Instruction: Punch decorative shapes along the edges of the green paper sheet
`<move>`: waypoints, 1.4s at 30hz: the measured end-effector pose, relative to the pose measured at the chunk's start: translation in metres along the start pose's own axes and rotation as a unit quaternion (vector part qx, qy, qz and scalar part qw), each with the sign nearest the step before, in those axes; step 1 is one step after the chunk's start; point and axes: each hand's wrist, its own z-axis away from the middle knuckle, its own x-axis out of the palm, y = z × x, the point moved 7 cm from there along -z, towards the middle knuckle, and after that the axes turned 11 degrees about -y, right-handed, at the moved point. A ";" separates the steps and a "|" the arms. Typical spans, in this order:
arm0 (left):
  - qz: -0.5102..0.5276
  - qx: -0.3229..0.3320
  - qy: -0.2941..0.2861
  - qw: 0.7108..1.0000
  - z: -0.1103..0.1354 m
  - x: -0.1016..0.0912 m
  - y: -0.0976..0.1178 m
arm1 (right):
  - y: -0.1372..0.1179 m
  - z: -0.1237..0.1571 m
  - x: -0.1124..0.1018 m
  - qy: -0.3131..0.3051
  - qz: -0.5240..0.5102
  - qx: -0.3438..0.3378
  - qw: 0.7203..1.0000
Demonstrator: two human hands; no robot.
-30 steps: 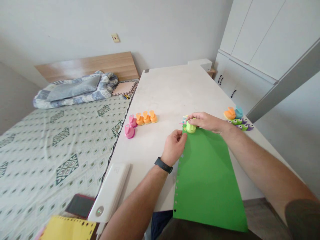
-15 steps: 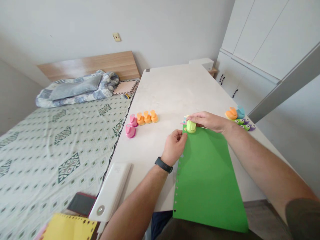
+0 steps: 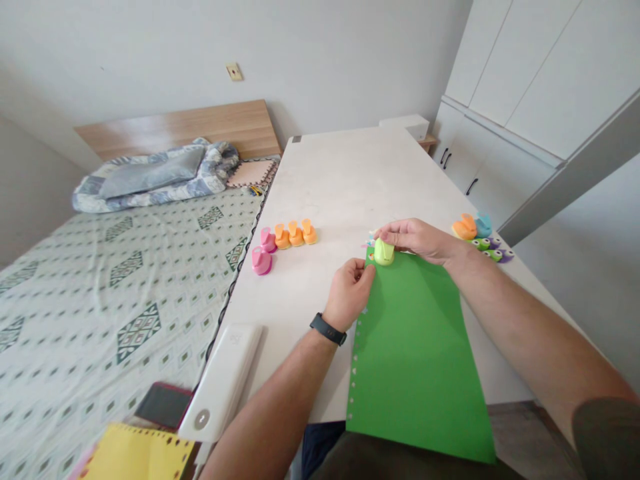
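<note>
A sheet of green paper (image 3: 415, 353) lies over the near edge of the white table, with a row of small punched holes down its left side. My left hand (image 3: 350, 288) pinches the sheet near its upper left corner. At the far edge of the paper sits a light-green craft punch (image 3: 384, 252), and the fingers of my right hand (image 3: 413, 239) are closed on it from behind and the right. Small pale paper bits (image 3: 371, 240) lie beside the punch, partly hidden by it.
Pink craft punches (image 3: 262, 261) and orange ones (image 3: 295, 234) stand in rows at left. More punches (image 3: 465, 227) sit by the table's right edge. A long white device (image 3: 223, 380) lies near left, beside a phone (image 3: 164, 404) and yellow punched paper (image 3: 140, 453).
Both hands hold nearly the same place, on the paper and the punch. The right hand's knuckles look slightly raised; otherwise the view has only shifted a little.
</note>
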 end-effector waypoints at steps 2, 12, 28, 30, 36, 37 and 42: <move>0.002 0.002 0.001 1.000 0.000 0.000 0.000 | 0.001 -0.001 -0.002 0.015 -0.004 -0.001 1.000; -0.013 -0.002 0.007 1.000 0.000 -0.001 0.003 | 0.003 -0.004 -0.003 0.032 -0.012 -0.010 0.999; -0.006 -0.002 -0.001 1.000 0.000 0.001 0.001 | -0.005 -0.004 0.005 0.037 0.001 -0.028 0.999; -0.011 0.001 -0.001 1.000 0.001 0.000 0.002 | -0.005 -0.005 0.006 0.039 0.006 -0.031 0.999; -0.025 0.005 -0.006 1.000 0.002 0.001 0.006 | -0.005 -0.005 0.008 0.041 0.005 -0.032 0.999; -0.020 0.002 -0.007 1.000 0.002 0.001 0.006 | -0.006 -0.005 0.008 0.048 0.002 -0.031 0.998; 0.022 -0.016 -0.021 0.999 0.002 0.005 0.004 | -0.004 -0.003 0.003 0.111 -0.029 -0.007 0.993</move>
